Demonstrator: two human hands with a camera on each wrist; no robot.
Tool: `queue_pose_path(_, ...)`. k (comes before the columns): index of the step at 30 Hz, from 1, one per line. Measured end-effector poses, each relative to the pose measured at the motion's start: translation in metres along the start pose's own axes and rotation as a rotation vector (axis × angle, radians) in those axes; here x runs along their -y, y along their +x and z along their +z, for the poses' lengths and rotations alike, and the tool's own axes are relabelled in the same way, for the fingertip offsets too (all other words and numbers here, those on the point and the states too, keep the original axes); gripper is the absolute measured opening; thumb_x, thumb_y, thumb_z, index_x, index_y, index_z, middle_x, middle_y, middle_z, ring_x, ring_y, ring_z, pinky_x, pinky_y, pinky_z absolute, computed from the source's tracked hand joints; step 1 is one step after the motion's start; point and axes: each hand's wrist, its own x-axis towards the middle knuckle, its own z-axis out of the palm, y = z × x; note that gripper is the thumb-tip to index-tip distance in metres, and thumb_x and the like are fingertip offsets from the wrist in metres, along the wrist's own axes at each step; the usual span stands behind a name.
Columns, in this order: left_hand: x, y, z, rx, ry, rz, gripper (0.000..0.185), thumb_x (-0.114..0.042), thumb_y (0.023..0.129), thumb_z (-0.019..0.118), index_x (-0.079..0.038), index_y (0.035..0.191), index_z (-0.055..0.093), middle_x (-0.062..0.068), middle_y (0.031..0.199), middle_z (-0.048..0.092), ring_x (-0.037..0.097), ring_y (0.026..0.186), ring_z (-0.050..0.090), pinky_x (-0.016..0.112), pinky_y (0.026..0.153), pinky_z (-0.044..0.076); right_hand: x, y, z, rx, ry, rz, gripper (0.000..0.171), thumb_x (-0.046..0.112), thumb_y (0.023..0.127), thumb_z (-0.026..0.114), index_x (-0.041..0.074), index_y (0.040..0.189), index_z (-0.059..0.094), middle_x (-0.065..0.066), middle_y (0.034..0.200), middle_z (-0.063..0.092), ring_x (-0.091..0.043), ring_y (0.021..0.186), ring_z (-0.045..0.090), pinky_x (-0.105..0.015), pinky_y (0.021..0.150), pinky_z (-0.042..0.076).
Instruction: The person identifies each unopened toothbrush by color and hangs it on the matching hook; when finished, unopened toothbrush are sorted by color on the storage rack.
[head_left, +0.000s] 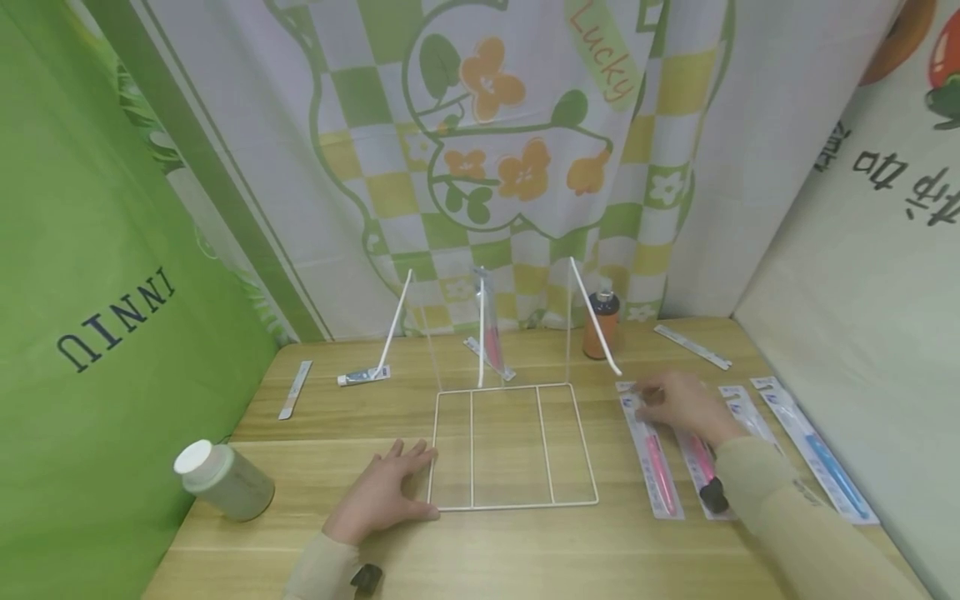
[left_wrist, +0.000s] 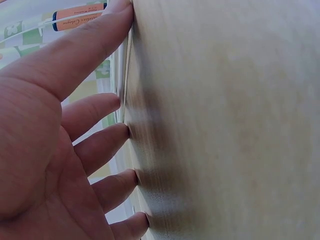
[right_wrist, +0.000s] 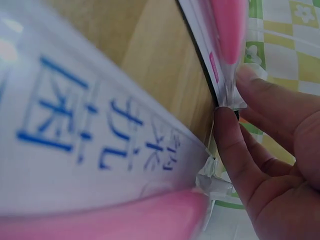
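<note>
wooden table [head_left: 495,550] | wire rack [head_left: 510,446], white jar [head_left: 223,479], orange bottle [head_left: 601,325] | toothbrush packs [head_left: 656,462] (right side)

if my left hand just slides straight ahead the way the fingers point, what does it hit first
Probably the white wire rack: the left hand lies flat on the table, fingertips already at the rack's left edge wire. Touching or just short is unclear.

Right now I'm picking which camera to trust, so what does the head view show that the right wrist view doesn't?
Only the head view shows the left hand flat on the table beside the white wire rack, the jar and the orange bottle. Only the right wrist view shows the blue print on a pack up close. Both show the right hand at the pink toothbrush packs.
</note>
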Motion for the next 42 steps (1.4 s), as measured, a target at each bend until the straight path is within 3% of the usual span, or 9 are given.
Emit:
queue_pose_path(10, -0.002, 0.0, -0.001, -0.002, 0.006, -0.002, 0.098, -0.056, 0.077, 0.092, -0.013, 0.157, 0.057, 0.016, 0.168, 0.042, 0.058, 0.156, 0.024, 0.082, 0.12, 0.014, 0.002, -0.003, 0.0, 0.024, 0.064, -0.028, 0.053, 0.028, 0.089, 0.088, -0.002, 0.13, 0.073, -0.03, 0.13, 0.071, -0.051, 0.118, 0.068, -0.07, 0.101, 0.053)
queue_pose_path(22, -0.003, 0.0, -0.001, -0.001, 0.009, -0.006, 0.097, -0.054, 0.077, 0.092, -0.013, 0.157, 0.057, 0.016, 0.168, 0.043, 0.058, 0.156, 0.025, 0.081, 0.121, 0.014, 0.007, -0.008, -0.002, -0.044, 0.054, -0.013, 0.053, 0.033, 0.096, 0.081, 0.001, 0.138, 0.07, -0.028, 0.13, 0.072, -0.049, 0.116, 0.07, -0.071, 0.098, 0.055)
queue_pose_path(26, -0.003, -0.001, -0.001, 0.001, 0.004, -0.004, 0.097, -0.054, 0.076, 0.092, -0.012, 0.157, 0.057, 0.017, 0.167, 0.043, 0.059, 0.155, 0.025, 0.082, 0.12, 0.013, 0.017, -0.013, -0.006, -0.092, 0.081, -0.029, 0.052, 0.033, 0.097, 0.081, 0.007, 0.14, 0.07, -0.026, 0.13, 0.073, -0.047, 0.11, 0.073, -0.063, 0.088, 0.062)
queue_pose_path(31, -0.002, -0.001, 0.0, -0.004, 0.006, 0.004, 0.097, -0.055, 0.076, 0.092, -0.012, 0.156, 0.057, 0.017, 0.167, 0.043, 0.059, 0.155, 0.026, 0.083, 0.119, 0.014, 0.036, -0.017, -0.013, -0.126, 0.135, -0.038, 0.053, 0.033, 0.097, 0.081, 0.011, 0.144, 0.069, -0.016, 0.113, 0.079, -0.026, 0.089, 0.077, -0.04, 0.069, 0.064)
queue_pose_path(33, -0.001, 0.0, 0.001, -0.007, 0.005, 0.006, 0.097, -0.056, 0.076, 0.092, -0.013, 0.156, 0.058, 0.017, 0.167, 0.044, 0.059, 0.155, 0.026, 0.083, 0.119, 0.014, 0.047, -0.019, -0.014, -0.156, 0.132, -0.041, 0.054, 0.036, 0.097, 0.081, 0.012, 0.145, 0.068, -0.014, 0.111, 0.08, -0.022, 0.086, 0.076, -0.038, 0.068, 0.064)
queue_pose_path(36, 0.0, 0.0, 0.001, -0.009, -0.001, 0.009, 0.097, -0.056, 0.076, 0.092, -0.013, 0.156, 0.058, 0.017, 0.167, 0.044, 0.059, 0.155, 0.026, 0.083, 0.119, 0.014, 0.067, -0.021, -0.015, -0.23, 0.139, -0.087, 0.053, 0.033, 0.096, 0.083, 0.009, 0.142, 0.07, -0.02, 0.123, 0.075, -0.026, 0.091, 0.077, -0.04, 0.071, 0.065)
queue_pose_path(39, 0.0, 0.0, 0.001, -0.01, -0.006, 0.01, 0.097, -0.056, 0.076, 0.092, -0.013, 0.156, 0.057, 0.017, 0.167, 0.043, 0.06, 0.155, 0.025, 0.083, 0.119, 0.014, 0.087, -0.021, -0.012, -0.337, 0.156, -0.197, 0.045, 0.021, 0.092, 0.087, 0.003, 0.131, 0.074, -0.024, 0.131, 0.071, -0.029, 0.091, 0.077, -0.038, 0.071, 0.067)
queue_pose_path(42, -0.001, -0.001, 0.001, -0.011, -0.007, 0.008, 0.097, -0.054, 0.076, 0.092, -0.012, 0.157, 0.057, 0.017, 0.167, 0.043, 0.06, 0.155, 0.025, 0.083, 0.119, 0.014, 0.108, -0.021, -0.009, -0.44, 0.167, -0.326, 0.039, 0.008, 0.086, 0.091, 0.002, 0.122, 0.078, -0.02, 0.124, 0.073, -0.024, 0.081, 0.077, -0.029, 0.068, 0.066)
